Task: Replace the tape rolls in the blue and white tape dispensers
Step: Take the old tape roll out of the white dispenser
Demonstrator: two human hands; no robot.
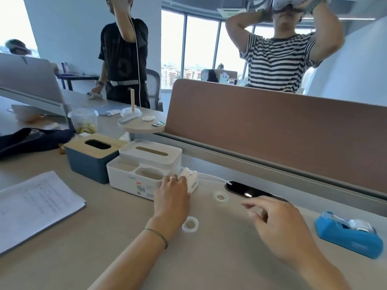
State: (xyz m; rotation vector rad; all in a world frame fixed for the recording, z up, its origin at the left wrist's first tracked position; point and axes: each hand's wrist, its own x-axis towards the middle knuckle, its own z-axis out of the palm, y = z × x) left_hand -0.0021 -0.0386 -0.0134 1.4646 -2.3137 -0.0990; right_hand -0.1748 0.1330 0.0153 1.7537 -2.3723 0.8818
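A small white tape dispenser (pixel 192 179) stands on the desk beside a white organiser box. My left hand (pixel 172 197) is wrapped around its near side. One clear tape roll (pixel 190 224) lies flat just right of my left wrist. A second clear roll (pixel 221 197) lies further back, left of my right hand's fingertips. My right hand (pixel 278 225) hovers over the desk, fingers apart and empty. The blue tape dispenser (pixel 349 234) sits at the right with a roll in it.
A white organiser box (pixel 134 181) and a blue tissue box (pixel 92 158) stand left of the white dispenser. Papers (pixel 35 208) lie at the left. A black cable port (pixel 251 190) and a brown divider (pixel 272 130) are behind. Two people stand beyond the desk.
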